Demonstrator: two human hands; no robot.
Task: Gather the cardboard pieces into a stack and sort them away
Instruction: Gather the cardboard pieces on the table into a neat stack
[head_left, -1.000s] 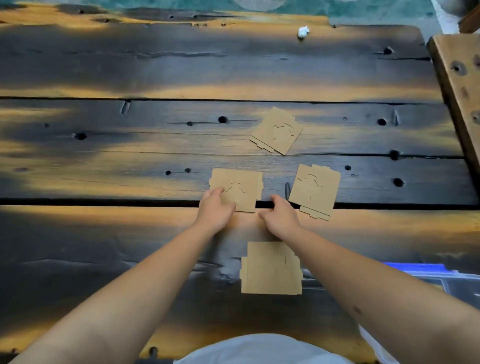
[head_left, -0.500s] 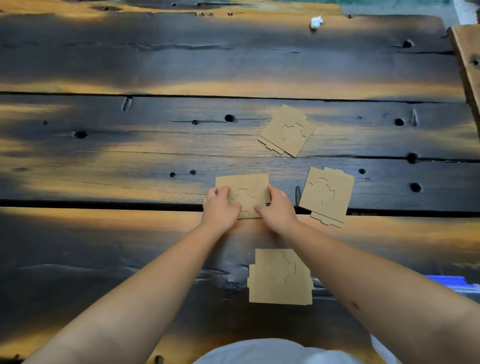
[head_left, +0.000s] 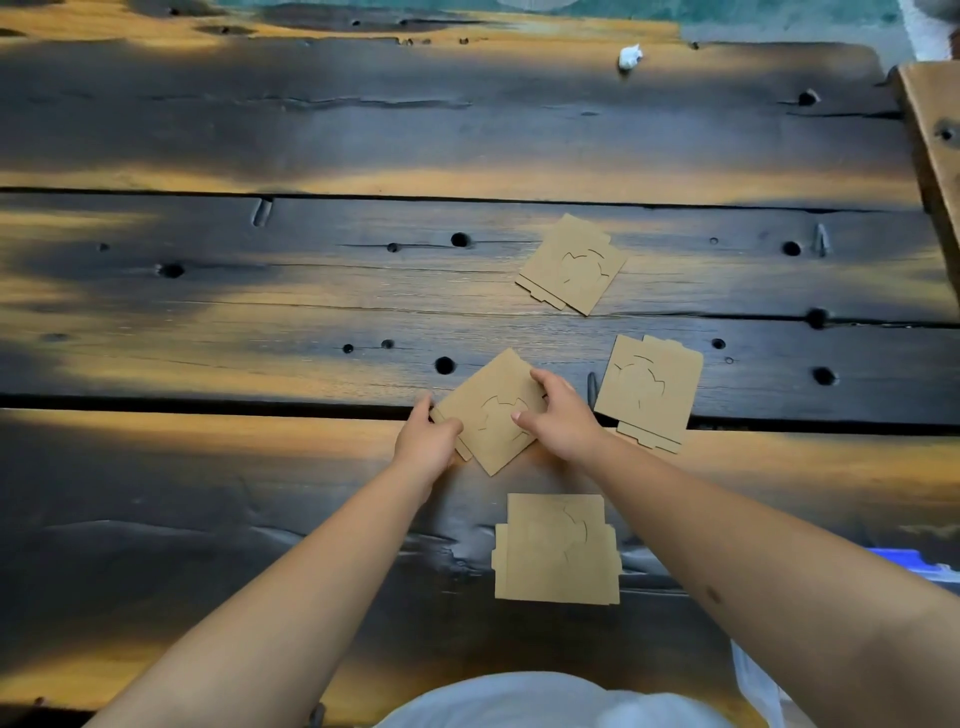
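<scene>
Stretching across everything is the dark plank table (head_left: 208, 130), four cardboard pieces lying well apart on it. Both hands are pinching the centre piece (head_left: 485, 415), turned diamond-wise: left hand (head_left: 427, 441) nipping its left corner, right hand (head_left: 563, 415) clamping its right edge, thumb on top. It's looking light, thin, stiff; edges are the hold

On the plank table (head_left: 311, 291) four cardboard pieces lie apart. The middle piece (head_left: 493, 415) sits between my left hand (head_left: 427, 441) and right hand (head_left: 563, 415), across a plank gap. Just right of it lies another piece (head_left: 649, 392); behind that, a third (head_left: 571, 265). The fourth (head_left: 556, 548) lies nearest me, between my forearms.
</scene>
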